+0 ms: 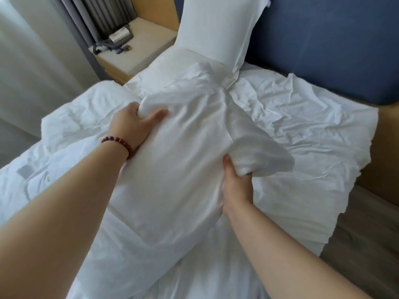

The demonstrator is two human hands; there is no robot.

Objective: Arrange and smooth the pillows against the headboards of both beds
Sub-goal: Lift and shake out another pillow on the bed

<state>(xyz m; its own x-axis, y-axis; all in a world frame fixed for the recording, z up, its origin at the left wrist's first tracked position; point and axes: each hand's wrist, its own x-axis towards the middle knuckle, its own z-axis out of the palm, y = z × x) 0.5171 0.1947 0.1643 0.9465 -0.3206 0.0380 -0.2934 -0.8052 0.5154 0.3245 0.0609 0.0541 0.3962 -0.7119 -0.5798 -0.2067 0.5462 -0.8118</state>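
While both arms reach out over it, the bed (302, 126) takes up most of the room I can see, its white sheet rumpled and its blue headboard (334, 50) running along the far right side. A crumpled duvet (64, 137) lies bunched on the left half. One white pillow (218, 31) stands upright against the headboard's left end, beside a pale nightstand (133, 50) with a few small dark items on it. A second pillow (177, 158) lies lengthwise on the mattress, well short of the headboard, its far end near the foot of the upright one. The left hand (133, 124), a red bead bracelet (121, 143) at its wrist, is closed on a fold at the pillow's left edge. The right hand (236, 186) clutches a bunched corner of the pillowcase on the right edge.
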